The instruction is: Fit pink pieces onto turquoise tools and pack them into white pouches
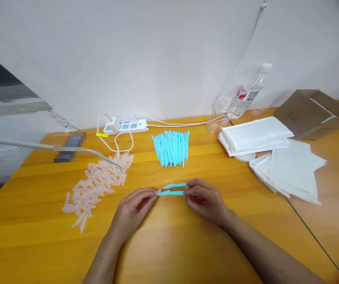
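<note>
My right hand (205, 197) is closed on the handle of a turquoise eyebrow razor (172, 193), held level above the table. In my left hand (136, 205) a small translucent cap (158, 192) is pinched between thumb and fingertips, at the razor's blade end. How far the cap covers the blade is too small to tell. Just behind lies a second turquoise razor (175, 185), its right end hidden by my right fingers. Farther back sits a dense row of turquoise razors (171, 148). Many loose pale caps (98, 181) are spread to the left.
A white power strip (140, 125) with cables stands by the wall. A grey cable crosses above the caps near a blurred phone (70, 146). At right are white packets (258, 136), white sheets (293, 169), a clear cup (224, 108), a bottle (249, 94) and a cardboard box (302, 114).
</note>
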A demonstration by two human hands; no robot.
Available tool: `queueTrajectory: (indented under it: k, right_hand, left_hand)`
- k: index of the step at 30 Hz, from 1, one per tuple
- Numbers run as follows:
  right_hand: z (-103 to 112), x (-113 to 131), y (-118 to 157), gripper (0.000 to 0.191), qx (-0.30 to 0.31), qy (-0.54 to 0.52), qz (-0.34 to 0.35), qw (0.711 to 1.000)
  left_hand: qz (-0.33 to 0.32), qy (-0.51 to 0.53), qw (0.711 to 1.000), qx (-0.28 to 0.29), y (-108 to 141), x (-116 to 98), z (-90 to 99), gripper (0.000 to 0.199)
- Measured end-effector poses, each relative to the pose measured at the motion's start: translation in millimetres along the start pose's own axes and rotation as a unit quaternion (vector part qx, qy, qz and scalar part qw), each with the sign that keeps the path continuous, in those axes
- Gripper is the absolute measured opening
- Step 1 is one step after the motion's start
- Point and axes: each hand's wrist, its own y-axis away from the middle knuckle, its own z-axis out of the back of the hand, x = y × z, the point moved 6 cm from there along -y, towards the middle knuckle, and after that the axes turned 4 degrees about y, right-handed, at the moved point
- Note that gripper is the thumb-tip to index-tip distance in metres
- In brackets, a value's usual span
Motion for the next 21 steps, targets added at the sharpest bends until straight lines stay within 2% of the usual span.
queueTrajectory:
  k: [3, 8, 10, 16, 21]
  right_hand:
    - [-1.5, 0.3, 0.6, 0.022, 0.006, -0.007, -0.001, 1.000]
    - [1.8, -1.0, -0.1, 0.022, -0.005, -0.011, -0.006, 1.000]
    - [2.8, -1.3, -0.1, 0.021, -0.008, -0.014, -0.009, 1.000]
    - [0.2, 2.3, -1.1, 0.020, 0.000, -0.022, -0.001, 1.000]
    - [1.4, 4.7, -5.9, 0.017, 0.079, 0.045, 0.051, 0.995]
  left_hand:
    - [0.001, 0.006, 1.000, 0.006, -0.3, -1.2, -0.1, 0.014]
    - [0.018, 0.007, 0.999, -0.027, 0.6, 0.9, 12.8, 0.013]
    - [0.019, 0.011, 1.000, -0.016, 1.0, 0.7, 12.9, 0.013]
    - [-0.009, 0.015, 1.000, 0.007, -1.3, -10.5, -2.2, 0.014]
    - [-0.038, -0.009, 0.999, 0.009, -3.3, -16.6, -15.0, 0.019]
